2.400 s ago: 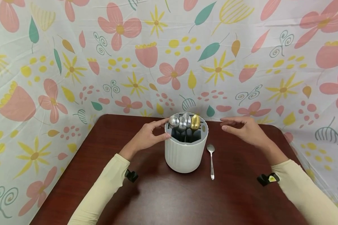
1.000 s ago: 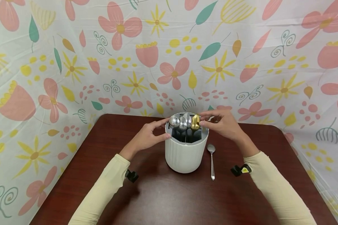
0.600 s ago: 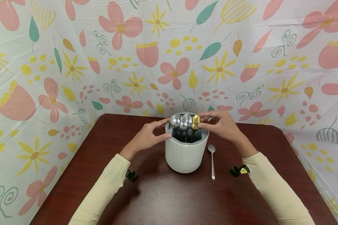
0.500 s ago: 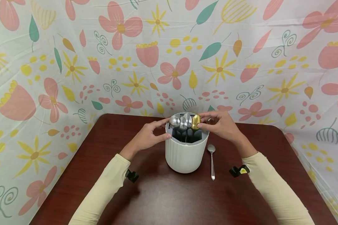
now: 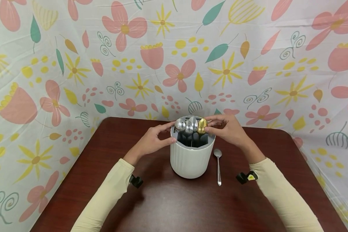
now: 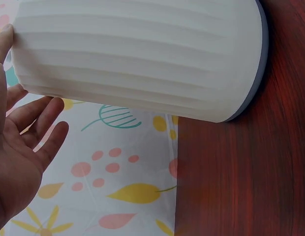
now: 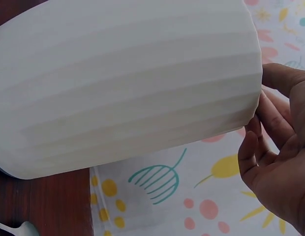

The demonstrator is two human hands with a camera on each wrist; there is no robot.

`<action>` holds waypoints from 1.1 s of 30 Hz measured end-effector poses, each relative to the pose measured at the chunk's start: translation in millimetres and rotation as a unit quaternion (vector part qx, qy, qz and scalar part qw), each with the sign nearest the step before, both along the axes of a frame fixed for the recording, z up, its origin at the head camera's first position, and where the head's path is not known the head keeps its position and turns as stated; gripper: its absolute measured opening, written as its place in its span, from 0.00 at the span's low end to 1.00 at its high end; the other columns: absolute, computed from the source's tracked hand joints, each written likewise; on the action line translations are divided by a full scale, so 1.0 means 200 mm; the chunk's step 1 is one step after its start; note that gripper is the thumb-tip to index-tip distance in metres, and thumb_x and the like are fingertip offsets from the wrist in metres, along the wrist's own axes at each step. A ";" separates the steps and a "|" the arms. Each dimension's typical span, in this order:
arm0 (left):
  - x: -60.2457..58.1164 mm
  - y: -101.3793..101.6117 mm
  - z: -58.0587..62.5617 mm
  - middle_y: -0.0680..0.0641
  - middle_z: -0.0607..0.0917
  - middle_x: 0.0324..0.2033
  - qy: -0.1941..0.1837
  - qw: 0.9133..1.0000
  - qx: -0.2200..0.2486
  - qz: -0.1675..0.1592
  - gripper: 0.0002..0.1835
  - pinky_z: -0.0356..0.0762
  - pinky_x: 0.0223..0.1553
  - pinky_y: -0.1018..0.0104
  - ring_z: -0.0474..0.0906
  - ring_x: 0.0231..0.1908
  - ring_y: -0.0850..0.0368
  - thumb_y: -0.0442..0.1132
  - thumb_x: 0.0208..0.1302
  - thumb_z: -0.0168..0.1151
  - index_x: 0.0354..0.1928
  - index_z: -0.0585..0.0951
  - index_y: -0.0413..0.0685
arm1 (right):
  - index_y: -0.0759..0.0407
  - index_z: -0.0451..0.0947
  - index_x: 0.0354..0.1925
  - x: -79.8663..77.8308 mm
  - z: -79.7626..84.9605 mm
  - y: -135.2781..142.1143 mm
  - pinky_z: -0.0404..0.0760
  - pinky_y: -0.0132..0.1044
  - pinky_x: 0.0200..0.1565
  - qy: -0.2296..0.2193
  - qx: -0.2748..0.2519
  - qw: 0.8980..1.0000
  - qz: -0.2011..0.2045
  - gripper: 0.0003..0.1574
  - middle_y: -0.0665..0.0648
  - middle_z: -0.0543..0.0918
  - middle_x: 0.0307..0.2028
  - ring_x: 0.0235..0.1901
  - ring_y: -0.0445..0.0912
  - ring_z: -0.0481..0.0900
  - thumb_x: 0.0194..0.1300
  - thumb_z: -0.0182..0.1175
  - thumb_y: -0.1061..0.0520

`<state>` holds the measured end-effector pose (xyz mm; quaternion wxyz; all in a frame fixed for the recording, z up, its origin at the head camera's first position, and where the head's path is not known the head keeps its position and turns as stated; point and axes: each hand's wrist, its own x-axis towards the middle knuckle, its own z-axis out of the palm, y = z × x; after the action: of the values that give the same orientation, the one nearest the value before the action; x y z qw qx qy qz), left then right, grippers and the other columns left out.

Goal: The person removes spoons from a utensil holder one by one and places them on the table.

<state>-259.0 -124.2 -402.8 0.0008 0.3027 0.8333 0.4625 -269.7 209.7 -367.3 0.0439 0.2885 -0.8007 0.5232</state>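
Observation:
A white ribbed utensil holder [image 5: 188, 164] with a grey top stands upright on the table. Bowl ends of several silver spoons [image 5: 180, 124] and one gold spoon [image 5: 202, 125] stick up in a row at its top. My left hand [image 5: 150, 140] touches the holder's left rim, thumb in front and index finger behind; its other fingers [image 6: 51, 142] stay loosely extended. At the right rim, my right hand [image 5: 230, 129] pinches the gold spoon's bowl between thumb and fingers. In the right wrist view the holder's wall [image 7: 133, 88] hides that pinch.
A silver spoon [image 5: 218, 164] lies on the dark reddish-brown table [image 5: 174, 206], just right of the holder. Behind the table hangs a flower-patterned cloth [image 5: 179, 48].
My right hand has come left from beside the holder to the gold spoon and taken hold of it. In the last half second there is barely any motion. My left hand has stayed in place.

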 end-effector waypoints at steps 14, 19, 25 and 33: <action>0.00 0.00 -0.01 0.60 0.79 0.60 0.005 1.000 0.002 -0.002 0.35 0.74 0.62 0.49 0.73 0.60 0.61 0.59 0.66 0.68 0.74 0.69 0.73 | 0.67 0.82 0.56 0.01 -0.01 0.03 0.84 0.34 0.38 -0.044 -0.026 0.999 0.011 0.20 0.53 0.90 0.37 0.37 0.44 0.88 0.66 0.69 0.64; 0.00 0.00 0.00 0.60 0.80 0.59 0.003 1.000 0.003 -0.003 0.35 0.73 0.62 0.49 0.73 0.60 0.61 0.59 0.66 0.68 0.74 0.69 0.73 | 0.70 0.81 0.56 0.00 -0.01 0.04 0.85 0.34 0.40 -0.050 -0.038 0.998 0.023 0.21 0.52 0.91 0.37 0.39 0.43 0.88 0.67 0.68 0.65; 0.00 0.00 0.01 0.60 0.80 0.59 -0.001 1.000 0.003 -0.001 0.35 0.72 0.62 0.48 0.73 0.60 0.61 0.58 0.66 0.68 0.74 0.69 0.73 | 0.71 0.80 0.57 0.00 0.00 0.04 0.85 0.34 0.41 -0.069 -0.051 0.996 0.031 0.21 0.52 0.91 0.38 0.39 0.43 0.88 0.68 0.66 0.65; 0.00 0.00 0.00 0.60 0.78 0.62 -0.004 1.000 -0.002 0.001 0.36 0.71 0.65 0.47 0.72 0.63 0.60 0.59 0.66 0.68 0.74 0.69 0.73 | 0.63 0.82 0.57 0.00 0.03 0.03 0.84 0.32 0.42 -0.099 -0.072 0.992 0.040 0.18 0.49 0.91 0.38 0.41 0.41 0.87 0.70 0.64 0.65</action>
<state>-258.7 -124.6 -401.8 0.0048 0.3000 0.8346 0.4620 -269.3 216.3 -361.8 -0.0360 0.2637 -0.7493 0.6063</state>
